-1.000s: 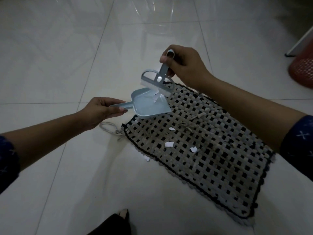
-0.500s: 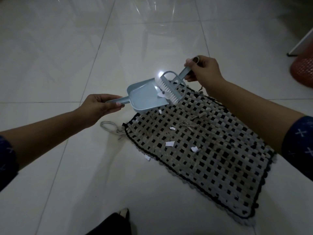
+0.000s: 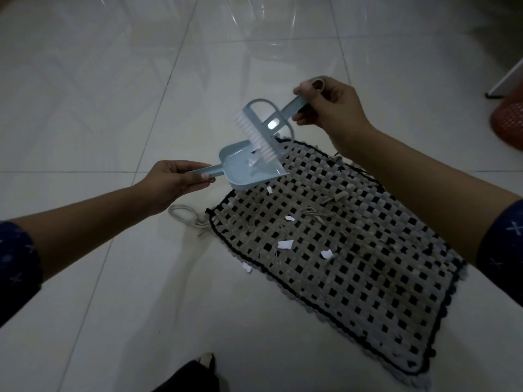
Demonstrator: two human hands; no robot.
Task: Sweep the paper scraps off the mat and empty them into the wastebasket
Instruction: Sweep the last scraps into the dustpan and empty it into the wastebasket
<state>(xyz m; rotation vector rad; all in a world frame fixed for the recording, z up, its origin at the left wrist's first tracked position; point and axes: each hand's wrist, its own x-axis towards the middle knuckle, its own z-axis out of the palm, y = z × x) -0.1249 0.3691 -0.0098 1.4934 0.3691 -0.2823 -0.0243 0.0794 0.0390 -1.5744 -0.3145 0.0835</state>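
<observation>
A woven black-and-beige mat lies on the tiled floor. Several white paper scraps are scattered on its left half, and one lies just off its left edge. My left hand grips the handle of a pale blue dustpan, held at the mat's far left corner with a scrap or two inside. My right hand grips the handle of a matching small brush, whose white bristles hang over the pan's mouth. A red mesh wastebasket shows at the right edge, partly cut off.
A loop of pale cord trails from the mat's left corner onto the floor. A white furniture leg stands beside the wastebasket. My foot shows at the bottom edge. Glossy white floor tiles lie to the left and beyond the mat.
My right hand swung the brush from upright to a slant, and its bristles now sit over the pan. The dustpan shifted slightly on the mat's corner.
</observation>
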